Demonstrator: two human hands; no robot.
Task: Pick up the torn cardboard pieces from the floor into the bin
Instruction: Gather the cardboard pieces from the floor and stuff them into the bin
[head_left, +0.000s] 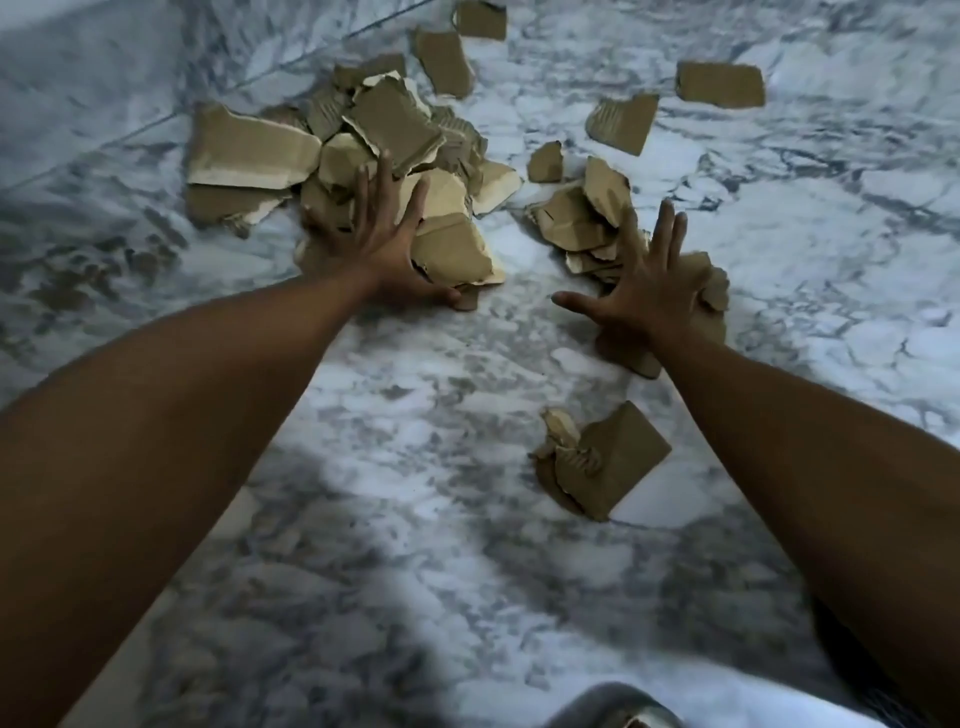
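I see a floor (415, 467) of polished marble, white with grey veining, smooth and faintly glossy where light falls on it. The torn pieces in the big pile (363, 145) at eleven o'clock are matt brown cardboard, ragged at the edges, some showing ribbed corrugation and paler inner paper. The smaller heap (582, 218) at one o'clock looks the same. At six o'clock, a dull grey rim (623, 701), material unclear.
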